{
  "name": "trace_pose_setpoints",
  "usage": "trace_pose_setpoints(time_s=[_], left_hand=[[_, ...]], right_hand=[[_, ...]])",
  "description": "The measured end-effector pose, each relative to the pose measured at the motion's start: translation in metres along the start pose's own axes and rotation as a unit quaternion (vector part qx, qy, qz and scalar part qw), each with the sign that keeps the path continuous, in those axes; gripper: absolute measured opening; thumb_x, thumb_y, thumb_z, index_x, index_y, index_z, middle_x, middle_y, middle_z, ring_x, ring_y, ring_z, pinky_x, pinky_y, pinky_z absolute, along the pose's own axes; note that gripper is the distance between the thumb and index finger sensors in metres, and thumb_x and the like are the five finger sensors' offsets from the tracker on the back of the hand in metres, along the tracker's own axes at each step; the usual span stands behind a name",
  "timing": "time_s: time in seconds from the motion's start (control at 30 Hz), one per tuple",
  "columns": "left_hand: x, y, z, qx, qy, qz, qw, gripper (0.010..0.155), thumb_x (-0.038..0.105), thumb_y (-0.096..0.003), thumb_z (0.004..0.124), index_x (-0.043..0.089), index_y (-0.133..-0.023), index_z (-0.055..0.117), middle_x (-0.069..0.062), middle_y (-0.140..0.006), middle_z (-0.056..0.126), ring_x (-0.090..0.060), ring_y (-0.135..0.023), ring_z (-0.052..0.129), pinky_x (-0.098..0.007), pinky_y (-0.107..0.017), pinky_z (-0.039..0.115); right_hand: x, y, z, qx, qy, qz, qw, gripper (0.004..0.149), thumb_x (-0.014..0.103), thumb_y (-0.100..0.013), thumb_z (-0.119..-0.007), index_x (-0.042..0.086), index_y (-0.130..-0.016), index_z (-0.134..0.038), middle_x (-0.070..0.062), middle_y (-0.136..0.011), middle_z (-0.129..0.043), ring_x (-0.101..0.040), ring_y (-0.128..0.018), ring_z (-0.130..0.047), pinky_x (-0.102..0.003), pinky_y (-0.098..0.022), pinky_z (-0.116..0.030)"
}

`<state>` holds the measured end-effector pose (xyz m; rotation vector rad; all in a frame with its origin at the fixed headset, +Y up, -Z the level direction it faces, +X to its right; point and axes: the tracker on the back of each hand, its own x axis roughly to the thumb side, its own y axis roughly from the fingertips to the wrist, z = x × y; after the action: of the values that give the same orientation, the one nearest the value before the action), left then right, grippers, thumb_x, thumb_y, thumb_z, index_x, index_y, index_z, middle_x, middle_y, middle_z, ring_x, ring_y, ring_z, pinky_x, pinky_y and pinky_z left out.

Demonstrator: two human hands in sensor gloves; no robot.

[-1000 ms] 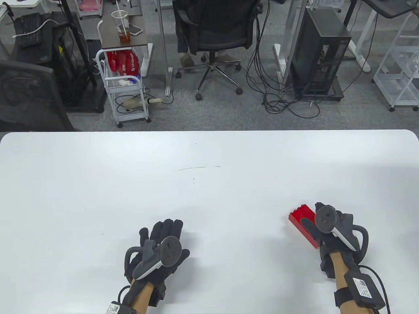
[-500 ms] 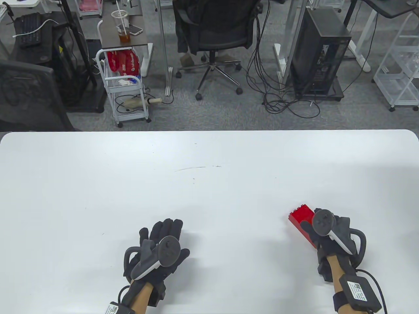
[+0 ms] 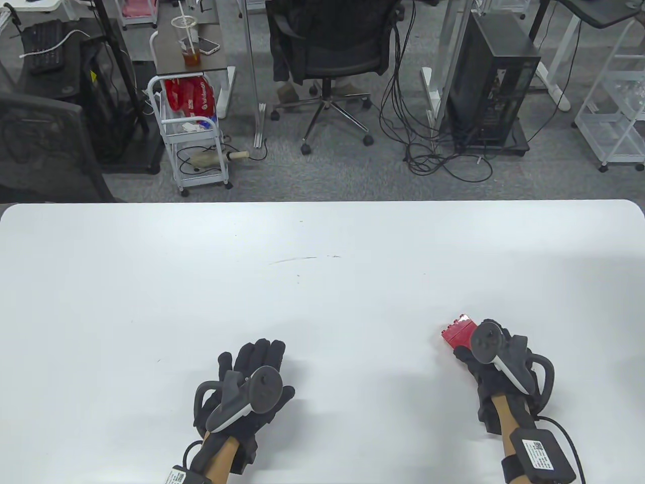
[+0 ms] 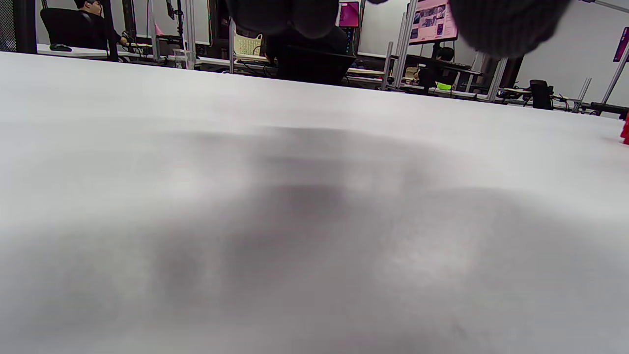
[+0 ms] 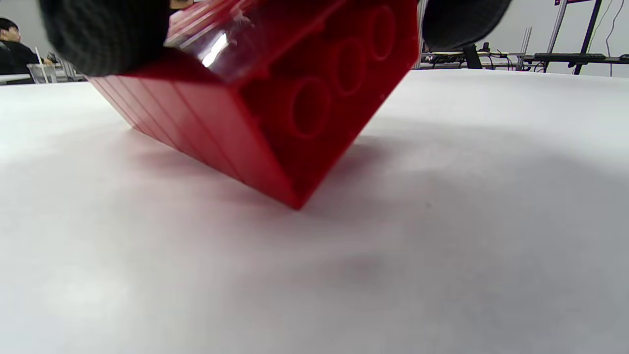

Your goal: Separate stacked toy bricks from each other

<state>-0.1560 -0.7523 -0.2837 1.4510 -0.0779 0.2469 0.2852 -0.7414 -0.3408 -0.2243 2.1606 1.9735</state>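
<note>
My right hand grips a red toy brick stack at the table's front right. The stack is tilted, with one lower edge on the white table. In the right wrist view the red stack fills the top, its hollow underside with round tubes facing me, my gloved fingers on its sides. My left hand lies flat on the table at the front left, fingers spread and holding nothing. In the left wrist view only its fingertips show at the top, and a sliver of the red stack at the right edge.
The table's far edge runs across the middle of the table view. Beyond it stand an office chair, a white cart and a computer tower on the floor.
My right hand has tipped the red stack up and drawn it slightly left and toward me. My left hand has shifted very slightly and stays flat.
</note>
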Motion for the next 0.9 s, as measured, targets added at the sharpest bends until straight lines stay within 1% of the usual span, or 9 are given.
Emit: trace_pose_setpoints(time_s=[0.1,0.23,0.4,0.43,0.53,0.63,0.73,0.83,0.9], left_hand=[[0.001,-0.001,0.001,-0.004,-0.003,-0.001,1.0,0.088,0.066,-0.0461,0.062,0.032,-0.117,0.023,-0.007,-0.127,0.039,-0.037,-0.118,0.047,-0.066,-0.081,0.036],[0.001,-0.002,0.003,-0.009,-0.004,-0.002,1.0,0.088,0.066,-0.0461,0.062,0.031,-0.117,0.023,-0.007,-0.127,0.039,-0.037,-0.118,0.047,-0.066,-0.081,0.037],[0.002,-0.002,0.002,-0.015,-0.006,-0.002,1.0,0.088,0.066,-0.0461,0.062,0.031,-0.117,0.023,-0.007,-0.127,0.039,-0.037,-0.118,0.047,-0.066,-0.081,0.037],[0.002,-0.002,0.003,-0.015,-0.007,-0.002,1.0,0.088,0.066,-0.0461,0.062,0.032,-0.117,0.023,-0.007,-0.127,0.039,-0.037,-0.118,0.047,-0.066,-0.081,0.037],[0.003,-0.001,0.002,-0.016,-0.007,-0.002,1.0,0.088,0.066,-0.0461,0.062,0.032,-0.117,0.023,-0.007,-0.127,0.039,-0.037,-0.118,0.048,-0.066,-0.081,0.038],[0.003,-0.001,0.0,-0.012,-0.001,0.001,1.0,0.088,0.066,-0.0462,0.062,0.032,-0.117,0.022,-0.007,-0.127,0.038,-0.037,-0.118,0.047,-0.065,-0.081,0.038],[0.003,-0.002,0.0,-0.009,0.003,0.003,1.0,0.088,0.066,-0.0461,0.062,0.032,-0.117,0.022,-0.007,-0.127,0.039,-0.037,-0.118,0.047,-0.065,-0.081,0.039],[0.004,-0.001,-0.001,-0.003,0.011,0.01,1.0,0.088,0.066,-0.0462,0.062,0.032,-0.117,0.022,-0.007,-0.127,0.039,-0.037,-0.118,0.048,-0.065,-0.081,0.039],[0.005,0.0,-0.002,0.004,0.022,0.02,1.0,0.088,0.066,-0.0461,0.062,0.032,-0.117,0.022,-0.007,-0.127,0.039,-0.037,-0.117,0.049,-0.065,-0.081,0.04]], right_hand=[[0.003,-0.004,0.003,0.029,0.002,0.005,1.0,0.089,0.06,-0.042,-0.074,0.01,-0.111,-0.047,-0.019,-0.105,-0.067,-0.043,-0.093,-0.08,-0.071,-0.068,-0.058],[0.002,-0.008,0.002,0.048,-0.001,0.01,0.999,0.09,0.062,-0.042,-0.074,0.012,-0.111,-0.05,-0.018,-0.102,-0.069,-0.041,-0.09,-0.082,-0.069,-0.067,-0.061],[0.004,-0.007,-0.001,0.032,0.008,0.024,0.999,0.089,0.067,-0.04,-0.076,0.017,-0.109,-0.052,-0.009,-0.092,-0.076,-0.034,-0.081,-0.089,-0.063,-0.065,-0.069],[0.005,-0.007,-0.002,0.034,0.015,0.028,0.999,0.087,0.069,-0.041,-0.073,0.019,-0.109,-0.051,-0.006,-0.088,-0.078,-0.031,-0.077,-0.091,-0.06,-0.063,-0.073],[0.005,-0.004,-0.006,-0.009,0.025,0.043,0.999,0.08,0.071,-0.044,-0.067,0.02,-0.104,-0.055,-0.003,-0.079,-0.084,-0.026,-0.065,-0.097,-0.052,-0.052,-0.082],[0.009,-0.001,-0.004,-0.037,0.012,0.058,0.998,0.072,0.069,-0.049,-0.061,0.018,-0.099,-0.062,-0.004,-0.073,-0.088,-0.026,-0.056,-0.1,-0.05,-0.043,-0.085],[0.025,0.01,0.0,-0.076,0.008,0.102,0.992,0.069,0.068,-0.05,-0.055,0.02,-0.099,-0.063,-0.003,-0.072,-0.089,-0.027,-0.054,-0.101,-0.05,-0.043,-0.085],[0.041,0.021,0.003,-0.085,-0.031,0.137,0.986,0.067,0.067,-0.051,-0.053,0.022,-0.1,-0.061,-0.003,-0.073,-0.089,-0.029,-0.056,-0.101,-0.051,-0.043,-0.084],[0.054,0.03,0.004,-0.077,-0.067,0.166,0.981,0.066,0.067,-0.052,-0.052,0.023,-0.1,-0.06,-0.004,-0.075,-0.088,-0.03,-0.057,-0.101,-0.051,-0.042,-0.084]])
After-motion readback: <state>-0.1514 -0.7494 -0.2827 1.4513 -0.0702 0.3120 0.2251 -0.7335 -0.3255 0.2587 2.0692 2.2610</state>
